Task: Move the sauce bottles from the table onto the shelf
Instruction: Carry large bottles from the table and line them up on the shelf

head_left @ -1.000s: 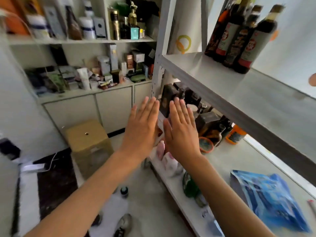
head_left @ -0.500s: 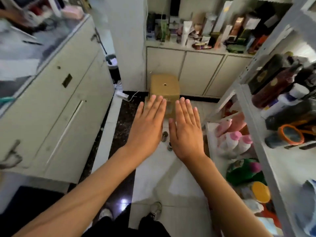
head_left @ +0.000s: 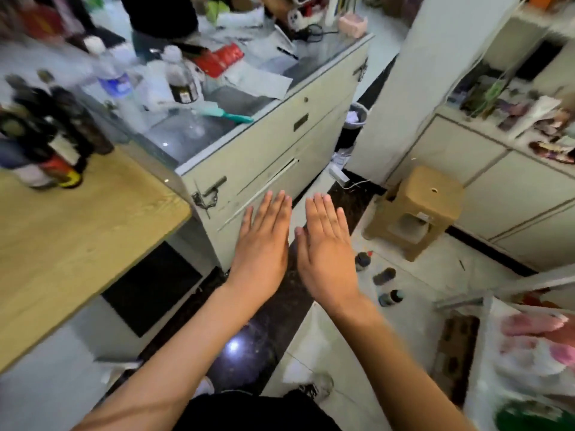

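Observation:
Several dark sauce bottles (head_left: 46, 135) with white and red labels stand blurred at the far left, on the back of a wooden table (head_left: 77, 231). My left hand (head_left: 264, 244) and my right hand (head_left: 326, 247) are held out flat side by side, palms down, fingers straight and together, holding nothing. They hover over the floor in the middle of the view, well to the right of the table and the bottles. Only a corner of the shelf (head_left: 460, 301) shows at the lower right.
A cream cabinet (head_left: 280, 144) with a cluttered glass top stands behind the table. A tan plastic stool (head_left: 417, 209) and small bottles (head_left: 385, 276) are on the floor at the right. A white pillar (head_left: 410, 76) and low cupboards (head_left: 513, 194) lie beyond. My shoes (head_left: 314, 388) show below.
The view has swung left from the shelf with its sauce bottles to the table and cabinet. My hands stay flat and empty in front of me.

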